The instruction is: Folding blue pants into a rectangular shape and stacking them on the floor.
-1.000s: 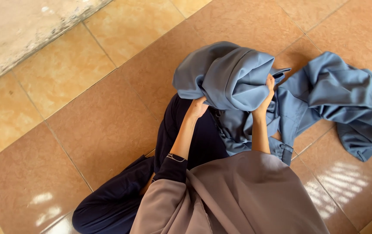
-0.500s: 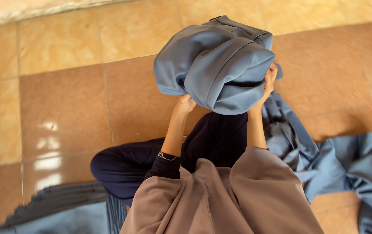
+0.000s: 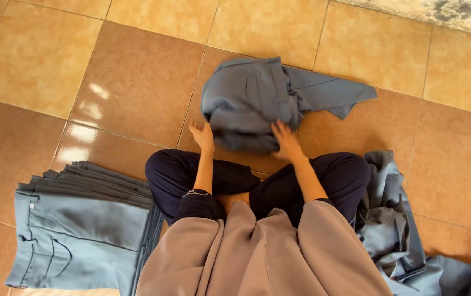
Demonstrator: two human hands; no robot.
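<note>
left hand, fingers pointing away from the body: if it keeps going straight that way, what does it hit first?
The left hand points up the picture, beside the near left edge of the crumpled grey-blue garment. Straight on, it would probably brush that edge first; otherwise only the tiled floor. Clearance is unclear.

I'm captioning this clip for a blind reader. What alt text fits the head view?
Seen from above, a person sitting cross-legged on a tan tiled floor presses both hands, left hand and right hand, on a bundled grey-blue garment. A stack of folded trousers lies at their left, loose garments at their right.
</note>
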